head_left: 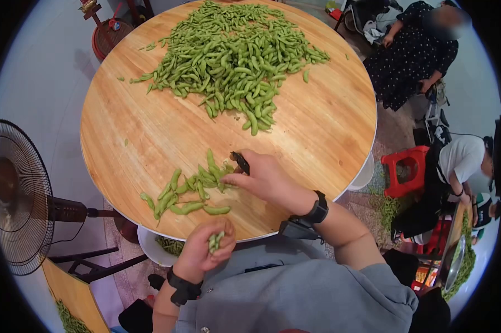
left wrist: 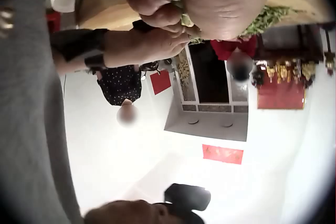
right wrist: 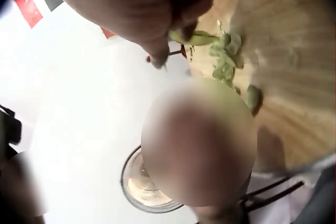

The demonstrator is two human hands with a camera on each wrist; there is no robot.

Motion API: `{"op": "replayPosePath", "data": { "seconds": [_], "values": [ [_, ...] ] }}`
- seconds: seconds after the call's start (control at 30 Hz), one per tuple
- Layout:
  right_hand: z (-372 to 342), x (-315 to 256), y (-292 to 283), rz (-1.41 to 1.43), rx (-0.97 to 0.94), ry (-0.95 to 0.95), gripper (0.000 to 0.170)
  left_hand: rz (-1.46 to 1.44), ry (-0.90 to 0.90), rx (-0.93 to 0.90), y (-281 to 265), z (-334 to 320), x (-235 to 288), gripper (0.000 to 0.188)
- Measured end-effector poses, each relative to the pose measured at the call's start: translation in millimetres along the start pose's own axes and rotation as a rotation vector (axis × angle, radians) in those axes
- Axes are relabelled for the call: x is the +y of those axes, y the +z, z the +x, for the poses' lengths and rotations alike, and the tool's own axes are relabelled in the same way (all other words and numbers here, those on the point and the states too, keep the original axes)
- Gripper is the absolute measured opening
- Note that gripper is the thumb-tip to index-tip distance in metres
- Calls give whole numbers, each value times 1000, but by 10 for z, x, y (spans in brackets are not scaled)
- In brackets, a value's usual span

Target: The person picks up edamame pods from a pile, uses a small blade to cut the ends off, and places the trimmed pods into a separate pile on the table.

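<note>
My left hand [head_left: 197, 247] is at the near table edge, fingers curled round several green soybean pods [head_left: 216, 242]. In the left wrist view the fist [left wrist: 226, 3] mostly hides them. My right hand [head_left: 270, 177] grips a small black-handled tool [head_left: 240, 162] above the table, its working end hidden. A green pod [right wrist: 197, 38] shows right at the right fingertips in the right wrist view. Left of that hand lies a loose group of pods [head_left: 186, 208], with pale green scraps [right wrist: 224, 61] close by.
A large heap of pods [head_left: 233, 61] covers the far part of the round wooden table [head_left: 322, 122]. A white tub [head_left: 150, 247] stands below the near left edge, a standing fan [head_left: 17, 194] at left. Other people and a red stool [head_left: 404, 169] are at right.
</note>
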State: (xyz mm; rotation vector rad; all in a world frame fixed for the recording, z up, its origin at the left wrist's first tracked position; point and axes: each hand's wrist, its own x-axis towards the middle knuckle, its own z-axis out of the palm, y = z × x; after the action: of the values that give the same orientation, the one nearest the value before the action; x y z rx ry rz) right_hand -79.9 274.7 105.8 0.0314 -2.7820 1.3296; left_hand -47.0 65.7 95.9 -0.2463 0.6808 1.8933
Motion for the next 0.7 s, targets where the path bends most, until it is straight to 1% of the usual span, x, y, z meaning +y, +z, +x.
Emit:
{"op": "replayPosePath", "data": {
  "seconds": [0.03, 0.07, 0.1, 0.13, 0.17, 0.2, 0.23, 0.3, 0.33, 0.4, 0.43, 0.47, 0.5, 0.53, 0.57, 0.6, 0.63, 0.67, 0.7],
  "values": [
    [-16, 22, 4, 8, 2, 6, 25, -35, -65, -38, -89, -90, -54, 18],
    [-44, 46, -5, 10, 34, -14, 26, -77, -69, -110, -221, -165, -138, 12],
    [-66, 77, -25, 10, 65, -37, 28, -77, -70, -108, -294, -248, -204, 12],
    [-79, 146, -44, 11, 65, -38, 28, -36, -123, 28, -350, -324, -261, 12],
    [-89, 249, -66, 21, 113, -11, 28, 6, -172, 163, -411, -390, -319, 11],
    [-92, 335, -103, 31, 162, 14, 28, 18, -157, 240, -539, -402, -400, 12],
    [-94, 398, -159, 29, 163, 9, 28, 20, -152, 238, -722, -360, -449, 12],
    [-77, 489, -282, 121, 230, 101, 25, -122, -288, 294, -1068, -230, -503, 15],
    [-55, 490, -341, 94, 246, 115, 25, -118, -286, 291, -1000, -101, -544, 15],
    [-6, 529, -403, 97, 256, 149, 24, -221, 174, 417, -784, 264, -688, 33],
    [14, 536, -429, 101, 261, 182, 24, -221, 176, 411, -811, 378, -713, 33],
    [35, 524, -448, 98, 261, 178, 24, -344, 165, 215, -867, 495, -733, 41],
    [63, 509, -458, 34, 294, 152, 24, -461, 150, 19, -897, 579, -719, 50],
    [91, 503, -464, -31, 328, 129, 25, -459, 148, 19, -936, 629, -689, 50],
    [120, 506, -456, -31, 326, 134, 25, -457, 198, 34, -978, 661, -673, 53],
    [168, 509, -430, -138, 321, 108, 25, -455, 251, 48, -942, 673, -642, 56],
    [230, 507, -395, -242, 318, 79, 25, -454, 255, 50, -898, 675, -621, 56],
    [292, 500, -339, -236, 317, 76, 25, -389, 349, 127, -851, 652, -609, 56],
    [359, 490, -273, -320, 359, 64, 25, -319, 442, 204, -809, 630, -589, 57]
  ]
}}
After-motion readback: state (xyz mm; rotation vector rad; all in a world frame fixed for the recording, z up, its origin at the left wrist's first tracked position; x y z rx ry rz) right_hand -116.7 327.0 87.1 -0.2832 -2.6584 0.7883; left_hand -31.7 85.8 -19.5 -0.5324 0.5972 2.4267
